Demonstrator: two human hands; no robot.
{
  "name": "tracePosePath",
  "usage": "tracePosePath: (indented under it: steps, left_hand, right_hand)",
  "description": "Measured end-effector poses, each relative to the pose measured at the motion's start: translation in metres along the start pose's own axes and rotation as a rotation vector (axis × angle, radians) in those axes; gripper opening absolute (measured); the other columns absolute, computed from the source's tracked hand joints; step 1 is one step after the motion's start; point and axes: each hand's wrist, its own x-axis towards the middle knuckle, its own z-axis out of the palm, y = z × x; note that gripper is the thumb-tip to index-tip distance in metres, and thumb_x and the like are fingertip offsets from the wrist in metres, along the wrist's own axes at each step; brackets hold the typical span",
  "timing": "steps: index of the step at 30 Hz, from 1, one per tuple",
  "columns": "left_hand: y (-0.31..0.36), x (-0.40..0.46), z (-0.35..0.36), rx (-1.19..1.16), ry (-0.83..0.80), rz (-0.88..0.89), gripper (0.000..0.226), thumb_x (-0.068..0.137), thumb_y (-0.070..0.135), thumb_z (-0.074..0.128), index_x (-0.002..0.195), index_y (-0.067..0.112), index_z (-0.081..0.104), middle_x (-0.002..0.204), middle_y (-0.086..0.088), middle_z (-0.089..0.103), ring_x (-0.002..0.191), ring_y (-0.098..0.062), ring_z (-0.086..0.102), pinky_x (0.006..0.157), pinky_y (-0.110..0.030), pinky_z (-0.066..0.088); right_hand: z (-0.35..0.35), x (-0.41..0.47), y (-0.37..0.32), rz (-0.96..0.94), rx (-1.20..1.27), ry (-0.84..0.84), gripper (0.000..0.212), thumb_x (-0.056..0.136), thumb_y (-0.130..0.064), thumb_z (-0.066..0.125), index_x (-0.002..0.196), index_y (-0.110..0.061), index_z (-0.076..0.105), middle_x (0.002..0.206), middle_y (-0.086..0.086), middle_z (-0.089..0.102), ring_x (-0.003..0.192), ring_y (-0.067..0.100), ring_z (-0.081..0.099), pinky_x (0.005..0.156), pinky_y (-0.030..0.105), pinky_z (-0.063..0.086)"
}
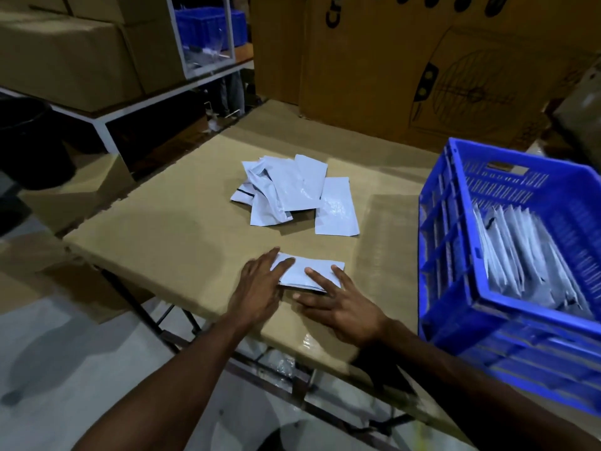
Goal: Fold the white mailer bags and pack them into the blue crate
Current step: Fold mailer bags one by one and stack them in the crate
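A person stands at a cardboard-covered table [182, 222], seen from a head-worn camera looking down at both bare hands. The left hand [257, 288] and the right hand [341, 304] lie flat with fingers straight and spread, pressing down on one folded white mailer bag [309, 270] near the table's front edge. The left fingers cover the bag's left end; the right fingers rest on its right half and lower edge. Further back on the table sits a loose pile of unfolded white mailer bags [286, 190], with one single bag [336, 206] lying just beside it. To the right stands the blue crate [455, 222], already holding a row of folded bags [520, 255] set on edge. The step in hand appears to be creasing the fold. The next move likely calls for gripping this bag and carrying it right into the crate.
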Motion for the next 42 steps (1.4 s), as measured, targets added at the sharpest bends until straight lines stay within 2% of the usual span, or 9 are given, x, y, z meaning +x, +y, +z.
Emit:
tracePosePath:
  steps: [4,8,14,19,26,28,30,35,42]
  left_hand:
    - [0.003,0.002,0.003,0.02,0.065,-0.028,0.073,0.082,0.033,0.041,0.153,0.027,0.028,0.158,-0.016,0.037,0.139,-0.034,0.043,0.106,-0.055,0.04]
    - [0.007,0.003,0.009,-0.04,0.194,-0.184,0.084,0.088,0.035,0.041,0.161,0.019,0.002,0.165,-0.013,0.022,0.142,-0.034,0.038,0.11,-0.052,0.039]
    - [0.012,0.002,0.008,0.101,0.168,-0.252,0.088,0.089,0.041,0.036,0.16,0.018,-0.009,0.168,-0.008,0.012,0.151,-0.027,0.024,0.115,-0.055,0.029]
    - [0.014,0.005,0.009,0.192,0.115,-0.246,0.086,0.087,0.043,0.036,0.16,0.022,-0.003,0.166,-0.011,0.019,0.145,-0.03,0.035,0.112,-0.06,0.031]
    - [0.011,0.008,0.009,0.239,-0.002,-0.233,0.071,0.092,0.051,0.023,0.16,0.032,0.012,0.168,-0.008,0.009,0.151,-0.024,0.02,0.117,-0.061,0.018]
    - [0.012,0.009,0.007,0.237,0.009,-0.234,0.07,0.093,0.054,0.021,0.158,0.028,0.022,0.168,-0.009,0.013,0.151,-0.025,0.019,0.116,-0.06,0.02]
    - [0.013,0.009,0.006,0.224,0.047,-0.226,0.067,0.095,0.053,0.024,0.155,0.023,0.032,0.165,-0.01,0.022,0.15,-0.027,0.024,0.114,-0.059,0.026]
    - [0.013,0.01,0.008,0.242,0.132,-0.079,0.058,0.1,0.044,0.032,0.144,0.013,0.053,0.156,-0.006,0.044,0.143,-0.024,0.041,0.111,-0.053,0.036]
    - [0.01,0.01,0.013,0.259,-0.059,0.042,0.06,0.1,0.046,0.025,0.15,0.019,0.045,0.157,0.004,0.043,0.146,-0.015,0.037,0.116,-0.046,0.028]
  right_hand:
    - [-0.002,0.009,0.014,0.069,-0.006,0.1,0.024,0.097,-0.019,0.061,0.121,-0.021,0.067,0.142,-0.007,0.056,0.136,0.037,0.045,0.098,0.05,0.046]
    - [-0.014,0.014,0.023,0.145,0.023,0.149,0.018,0.096,-0.019,0.065,0.113,-0.021,0.068,0.145,-0.011,0.053,0.124,0.033,0.056,0.083,0.039,0.053]
    - [-0.045,0.017,0.023,0.378,0.149,0.295,0.042,0.089,-0.004,0.058,0.126,-0.022,0.065,0.151,-0.015,0.046,0.11,0.026,0.057,0.064,0.037,0.056]
    - [-0.03,0.013,0.036,0.406,0.199,0.191,0.055,0.081,-0.001,0.05,0.128,-0.026,0.061,0.155,-0.015,0.04,0.105,0.028,0.054,0.061,0.041,0.055]
    - [-0.013,0.04,0.066,0.498,0.159,-0.043,0.048,0.08,-0.006,0.058,0.126,-0.022,0.064,0.145,0.004,0.053,0.131,0.04,0.05,0.087,0.048,0.049]
    - [0.001,0.042,0.058,0.597,0.258,-0.138,0.047,0.095,-0.031,0.04,0.141,-0.025,0.051,0.155,0.005,0.04,0.139,0.032,0.041,0.1,0.05,0.042]
    - [0.014,0.039,0.044,0.64,0.36,-0.22,0.065,0.095,-0.049,0.015,0.153,-0.025,0.031,0.163,0.002,0.025,0.146,0.023,0.029,0.113,0.047,0.028]
    - [0.015,0.023,0.021,0.496,0.449,-0.127,0.065,0.097,-0.042,0.032,0.156,-0.016,0.024,0.158,0.002,0.034,0.145,0.02,0.03,0.118,0.039,0.015]
    - [0.014,0.027,-0.002,0.565,0.391,-0.099,0.056,0.104,-0.047,0.026,0.155,-0.022,0.025,0.153,-0.006,0.038,0.141,0.011,0.033,0.119,0.046,0.015]
